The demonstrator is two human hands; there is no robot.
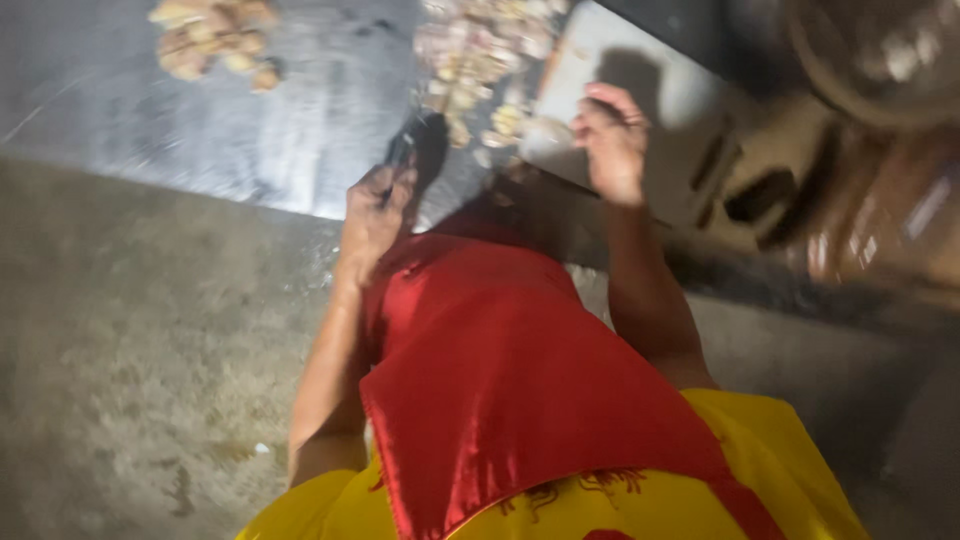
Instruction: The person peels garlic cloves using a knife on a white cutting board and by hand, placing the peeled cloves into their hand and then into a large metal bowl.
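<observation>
The view is blurred. My left hand (375, 212) is closed around a dark tool (422, 150), perhaps a knife, whose tip lies on a shiny metal sheet (250, 130). My right hand (612, 145) hovers with curled fingers over the near edge of a pale board (640, 60); blur hides whether it holds anything. A heap of pale chopped pieces (480, 55) lies between the hands, just past the tool. Red cloth (500, 370) over a yellow garment (760, 450) fills the lower middle.
A second pile of tan pieces (212, 38) sits at the far left of the metal sheet. A round bowl-like vessel (880, 55) and a boxy brown object (770, 180) stand at the right. Rough grey concrete floor (140, 360) spreads on the left.
</observation>
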